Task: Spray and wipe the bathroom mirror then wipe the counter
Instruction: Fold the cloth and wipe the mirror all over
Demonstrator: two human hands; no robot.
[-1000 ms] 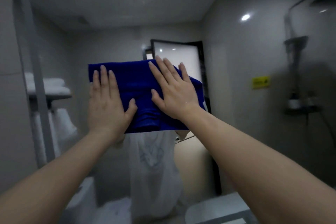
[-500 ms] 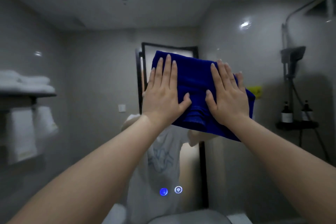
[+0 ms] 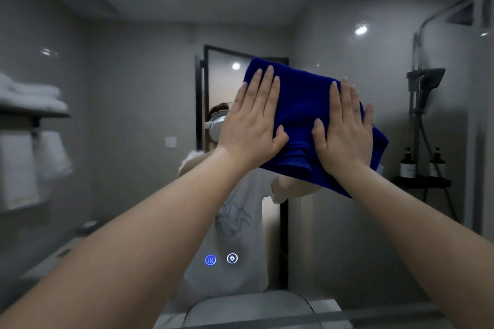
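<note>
A folded dark blue cloth (image 3: 299,104) lies flat against the bathroom mirror (image 3: 128,93), right of centre and at about head height. My left hand (image 3: 254,125) presses on the cloth's left part with straight fingers pointing up. My right hand (image 3: 344,131) presses flat on its right part in the same way. The cloth's lower right corner hangs down past my right wrist. The mirror fills almost the whole view and reflects the room and the person wiping. The counter is not visible.
Two lit round touch buttons (image 3: 221,259) glow low on the mirror. The rim of a white basin (image 3: 248,307) shows at the bottom edge. Reflected are a towel shelf (image 3: 29,104) at the left, a shower set with two bottles (image 3: 419,163) at the right, and a doorway.
Both hands have slid the cloth to the right across the mirror, from left of centre to right of centre. The cloth has tilted down on its right side.
</note>
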